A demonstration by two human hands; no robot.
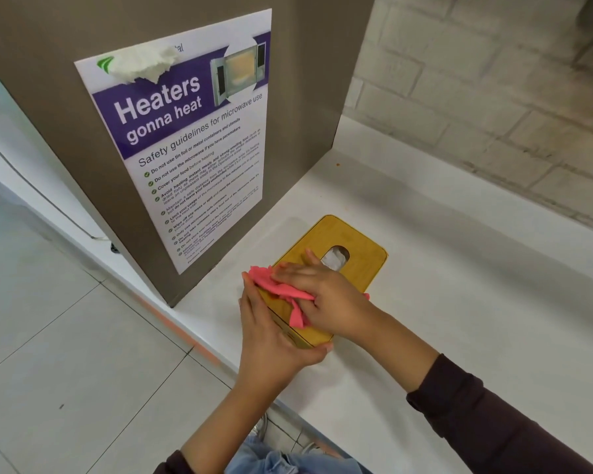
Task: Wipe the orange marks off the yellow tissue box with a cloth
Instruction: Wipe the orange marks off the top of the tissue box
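Right hand fingers spread, near straight, pressing the pink cloth flat on the near-left top of the yellow tissue box. A cloth flap hangs by the thumb; pinched or not, can't tell. Left hand holds the box: fingers along its left side, thumb hooked round the near end.

Cloth is soft and crumpled, so it will likely bunch; best driven with a flat palm. Box looks rigid with a smooth top, probably light, so it could slide on the bench unless braced at the sides as it is here. Keep off the slot, where a tissue pokes up.

Box lies flat near the bench's front edge, right of the panel carrying a microwave poster. No orange marks visible on the exposed top.
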